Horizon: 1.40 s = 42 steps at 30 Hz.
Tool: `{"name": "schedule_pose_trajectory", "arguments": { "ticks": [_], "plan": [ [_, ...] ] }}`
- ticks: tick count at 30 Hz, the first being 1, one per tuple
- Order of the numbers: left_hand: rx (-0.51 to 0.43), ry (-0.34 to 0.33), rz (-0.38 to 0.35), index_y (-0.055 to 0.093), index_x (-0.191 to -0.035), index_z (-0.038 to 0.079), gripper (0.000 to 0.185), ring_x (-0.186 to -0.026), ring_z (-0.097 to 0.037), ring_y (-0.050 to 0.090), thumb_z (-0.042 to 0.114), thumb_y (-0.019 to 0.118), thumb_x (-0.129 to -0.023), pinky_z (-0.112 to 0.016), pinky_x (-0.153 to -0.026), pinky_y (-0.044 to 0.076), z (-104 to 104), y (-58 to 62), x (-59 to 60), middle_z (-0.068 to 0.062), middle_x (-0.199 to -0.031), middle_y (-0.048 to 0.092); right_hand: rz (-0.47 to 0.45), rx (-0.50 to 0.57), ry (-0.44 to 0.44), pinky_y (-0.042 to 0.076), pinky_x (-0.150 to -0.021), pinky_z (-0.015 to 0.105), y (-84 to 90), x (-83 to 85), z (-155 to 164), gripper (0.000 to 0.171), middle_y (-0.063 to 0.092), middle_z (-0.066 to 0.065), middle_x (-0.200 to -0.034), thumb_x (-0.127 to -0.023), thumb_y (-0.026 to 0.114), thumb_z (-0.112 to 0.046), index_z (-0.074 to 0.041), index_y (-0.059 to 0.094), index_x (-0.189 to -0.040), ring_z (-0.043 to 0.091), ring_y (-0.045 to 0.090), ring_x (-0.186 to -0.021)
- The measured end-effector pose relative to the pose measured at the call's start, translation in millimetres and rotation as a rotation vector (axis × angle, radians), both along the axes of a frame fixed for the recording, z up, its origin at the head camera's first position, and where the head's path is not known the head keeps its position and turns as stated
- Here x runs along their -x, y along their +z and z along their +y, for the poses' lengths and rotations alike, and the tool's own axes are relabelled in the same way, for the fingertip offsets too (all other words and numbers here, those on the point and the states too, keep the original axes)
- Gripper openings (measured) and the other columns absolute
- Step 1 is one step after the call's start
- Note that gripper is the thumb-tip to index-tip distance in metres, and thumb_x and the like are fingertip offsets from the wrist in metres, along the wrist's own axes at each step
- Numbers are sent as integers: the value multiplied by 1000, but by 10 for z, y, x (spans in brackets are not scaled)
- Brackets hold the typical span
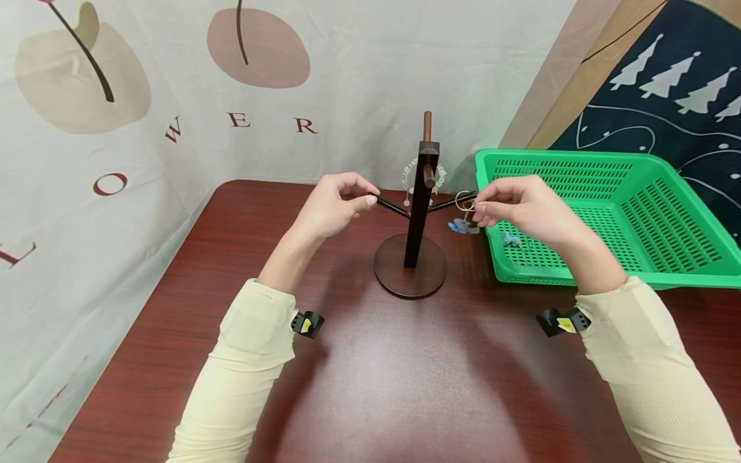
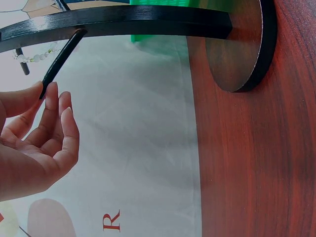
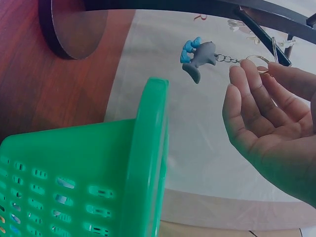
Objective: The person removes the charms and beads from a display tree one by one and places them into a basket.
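A dark wooden rack with a round base stands on the table. My left hand pinches the end of its left peg between thumb and fingertip. On the other side my right hand pinches the metal ring of a keychain, whose grey and blue animal charm dangles from a short chain. That ring circles the tip of the right peg. Behind the post, a pale beaded bracelet hangs from a rear peg, partly hidden by the post.
A green plastic basket stands to the right, close beside my right hand. Inside it lies a small light-blue item. A printed cloth hangs behind the reddish-brown table.
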<state>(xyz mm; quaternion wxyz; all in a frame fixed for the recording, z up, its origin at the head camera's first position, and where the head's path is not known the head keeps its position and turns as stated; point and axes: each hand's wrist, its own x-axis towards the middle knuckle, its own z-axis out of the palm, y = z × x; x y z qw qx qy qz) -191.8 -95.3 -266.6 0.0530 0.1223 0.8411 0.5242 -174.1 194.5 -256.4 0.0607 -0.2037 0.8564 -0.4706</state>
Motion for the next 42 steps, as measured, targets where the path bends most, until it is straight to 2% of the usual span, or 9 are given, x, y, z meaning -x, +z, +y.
{"name": "schedule_pose_trajectory", "arguments": {
  "ticks": [9, 18, 25, 42],
  "plan": [
    [4, -4, 6, 66, -96, 1, 12, -73, -13, 57, 6, 63, -86, -26, -67, 47, 4, -5, 8, -4, -78, 61, 1, 5, -4, 51, -66, 28, 5, 18, 20, 15, 66, 12, -80, -90, 55, -3, 8, 63, -97, 22, 63, -72],
    [-2, -9, 9, 66, -97, 0, 13, -73, -13, 56, 5, 62, -86, -26, -67, 47, -3, 1, 8, -4, -78, 61, -27, 19, -22, 51, -67, 29, 14, 13, 30, 15, 66, 9, -78, -90, 55, -3, 8, 62, -98, 23, 64, -72],
    [3, -4, 11, 66, -96, 1, 12, -73, -13, 57, 5, 62, -86, -25, -67, 47, 6, -4, 14, -4, -79, 62, -19, 4, -30, 51, -65, 25, 18, 16, 40, 16, 66, 10, -79, -90, 56, -5, 7, 63, -98, 23, 64, -73],
    [-2, -8, 11, 66, -96, 0, 12, -73, -13, 58, 6, 62, -86, -25, -67, 47, -1, -11, 18, -4, -79, 62, 4, -22, -41, 51, -67, 24, 63, 11, 51, 16, 66, 12, -80, -90, 57, -7, 6, 63, -97, 25, 63, -74]
  ]
}}
